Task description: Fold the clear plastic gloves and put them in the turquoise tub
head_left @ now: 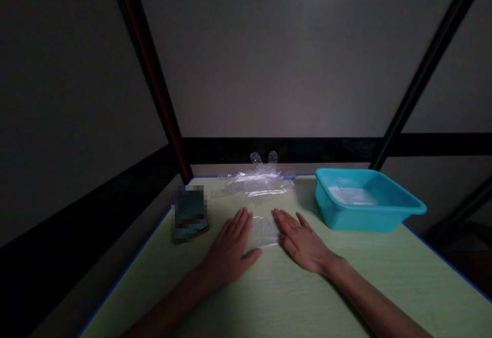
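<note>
A flat, wrinkled rectangle of thin clear plastic point(265, 231) lies on the table between my hands. My left hand point(232, 248) rests palm down along its left edge, with the fingers stretched forward and the thumb apart. On the opposite edge, my right hand point(302, 240) lies flat, its fingertips touching the plastic. Neither hand is closed round anything. Just beyond them sits a loose pile of clear plastic disposable gloves point(261, 182), with two glove fingers sticking up at the back.
To the right stands a turquoise plastic basin point(361, 217) with flat, whitish clear plastic pieces point(351, 195) inside. A pixelated dark object point(190, 215) is near the left edge of the pale green table point(284, 302). A panelled wall point(277, 71) rises behind the table.
</note>
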Demonstrator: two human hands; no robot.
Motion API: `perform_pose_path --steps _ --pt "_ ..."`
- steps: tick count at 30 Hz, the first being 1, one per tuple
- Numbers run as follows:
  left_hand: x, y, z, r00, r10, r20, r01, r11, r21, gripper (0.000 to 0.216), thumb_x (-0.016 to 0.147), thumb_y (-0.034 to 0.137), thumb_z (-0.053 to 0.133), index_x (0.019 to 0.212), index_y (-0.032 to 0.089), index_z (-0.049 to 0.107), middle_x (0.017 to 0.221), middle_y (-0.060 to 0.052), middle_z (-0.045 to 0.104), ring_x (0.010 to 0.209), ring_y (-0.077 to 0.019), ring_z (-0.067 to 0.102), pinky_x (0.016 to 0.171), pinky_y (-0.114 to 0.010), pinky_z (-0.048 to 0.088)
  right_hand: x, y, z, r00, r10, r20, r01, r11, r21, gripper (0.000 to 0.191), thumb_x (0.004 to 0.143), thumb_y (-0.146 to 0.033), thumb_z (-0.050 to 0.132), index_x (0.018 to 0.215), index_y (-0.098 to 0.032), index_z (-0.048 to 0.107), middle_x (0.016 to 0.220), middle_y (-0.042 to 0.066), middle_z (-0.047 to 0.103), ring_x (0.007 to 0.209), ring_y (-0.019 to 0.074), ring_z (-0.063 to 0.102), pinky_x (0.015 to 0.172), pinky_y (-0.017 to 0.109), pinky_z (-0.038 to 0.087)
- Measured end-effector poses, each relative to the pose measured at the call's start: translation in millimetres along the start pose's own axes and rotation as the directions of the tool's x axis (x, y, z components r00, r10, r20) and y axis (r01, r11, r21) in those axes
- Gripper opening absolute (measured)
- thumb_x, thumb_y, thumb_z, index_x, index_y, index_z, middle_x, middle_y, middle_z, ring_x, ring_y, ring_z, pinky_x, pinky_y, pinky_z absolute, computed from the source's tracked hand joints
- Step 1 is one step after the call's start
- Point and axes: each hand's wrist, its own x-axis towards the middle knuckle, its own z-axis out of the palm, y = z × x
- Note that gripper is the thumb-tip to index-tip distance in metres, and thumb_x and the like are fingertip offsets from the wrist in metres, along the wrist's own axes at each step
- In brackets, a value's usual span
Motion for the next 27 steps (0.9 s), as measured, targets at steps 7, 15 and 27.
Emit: perform_pose_path --steps 7,15,27 --pt "-7.5 -18.3 0.6 0.988 -0.019 -0.152 0.008 0.997 -0.075 0.07 0.07 0.016 0.044 0.133 0.016 0.013 0.139 -0.014 0.022 0.127 -0.0252 0.017 0.101 -0.045 0.021 -10.1 0.9 -15.2 0.968 0.143 -0.207 -0.056 0.925 0.376 0.041 0.082 -0.021 0.027 0.121 -0.01 0.035 0.099 0.012 0.059 0.091 0.0204 0.053 0.082 0.037 0.04" --pt "-3.1 -21.0 -7.1 0.918 -0.127 -0.375 0.096 0.99 -0.101 0.043 0.071 0.009 0.04 0.113 0.015 0.043 0.125 -0.011 0.043 0.117 -0.0247 0.038 0.097 -0.042 0.032 -27.4 -12.5 -38.2 0.998 -0.049 0.048 0.011 0.8 0.6 0.018 0.075 -0.012 0.042 0.089 -0.017 0.05 0.066 -0.001 0.059 0.06 0.0125 0.054 0.056 0.022 0.041" --pt "-19.1 32.1 -13.9 0.974 0.139 -0.182 -0.18 0.954 -0.239 0.02 0.068 0.008 0.049 0.083 0.017 0.058 0.088 -0.006 0.06 0.084 -0.0203 0.053 0.078 -0.034 0.044 -37.5 -18.6 -31.0 0.921 -0.39 -0.015 0.382 0.907 -0.175 0.021 0.087 -0.021 0.04 0.08 -0.017 0.06 0.076 0.002 0.057 0.076 0.0155 0.05 0.067 0.029 0.037"
